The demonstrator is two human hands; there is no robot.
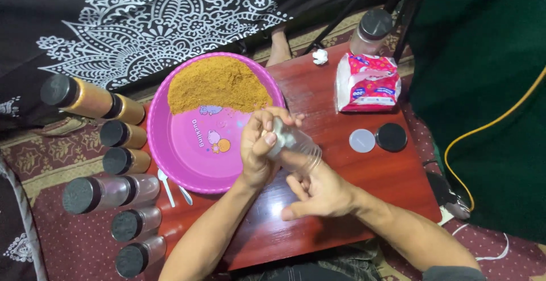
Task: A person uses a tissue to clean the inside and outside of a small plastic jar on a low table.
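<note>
Low red-brown wooden counter (364, 173) on patterned carpet, black-and-white printed cloth behind. Left hand (259, 144) and right hand (318, 187) together hold a small clear plastic jar (293, 144), tilted, above the counter's middle beside the basin. Left grip is curled closed about the jar's upper end; right grip is wrapped closed under its lower end, though how firmly is hard to judge. Round pink plastic basin (193, 156) holds a heap of brown-orange powder (219, 85). Row of black-lidded jars (119, 161) lies left of the basin, some filled, some clear. Translucent inner seal disc (362, 140) and black round lid (391, 137) lie side by side to the right. Red-and-white tissue pack (367, 82) sits behind them.
</note>
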